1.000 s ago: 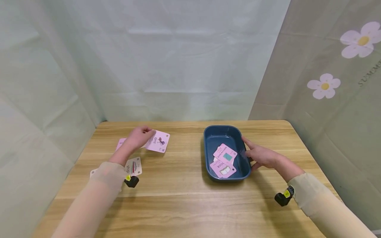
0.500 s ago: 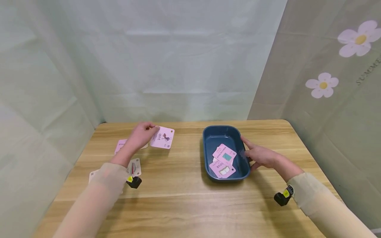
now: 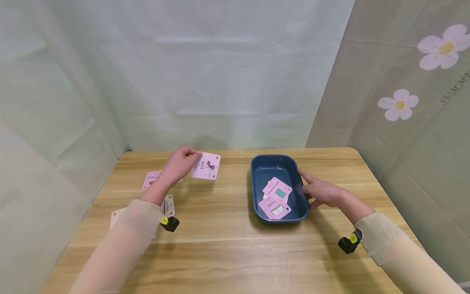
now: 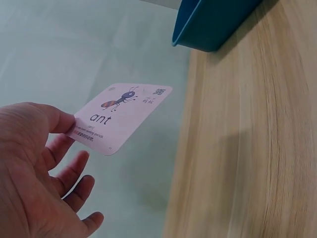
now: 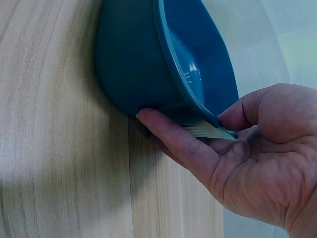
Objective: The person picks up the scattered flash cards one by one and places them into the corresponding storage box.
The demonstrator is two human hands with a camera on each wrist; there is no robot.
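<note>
In the head view my left hand (image 3: 179,166) pinches a pink flashcard (image 3: 206,166) by one edge, above the back left of the table. The left wrist view shows the word "ant" and an ant picture on this card (image 4: 121,116), thumb on its face, other fingers loosely spread below. My right hand (image 3: 324,192) grips the right side of a dark blue rectangular bin (image 3: 273,171). The right wrist view has the thumb at the rim of the bin (image 5: 131,59) and fingers along its outer wall. Inside lie a "book" card (image 3: 276,210) and an "exercise book" card (image 3: 278,190), overlapping.
Left on the wooden table (image 3: 220,253) lie more flashcards: a pink one (image 3: 149,179), a ship card (image 3: 169,205) partly behind the left forearm, and a white one (image 3: 116,215) mostly hidden by the sleeve. A pale curtain (image 3: 220,81) hangs behind the table.
My left hand has lifted the ant card and carried it right and slightly back, uncovering more of the pink card on the table. The right hand and the bin have stayed put.
</note>
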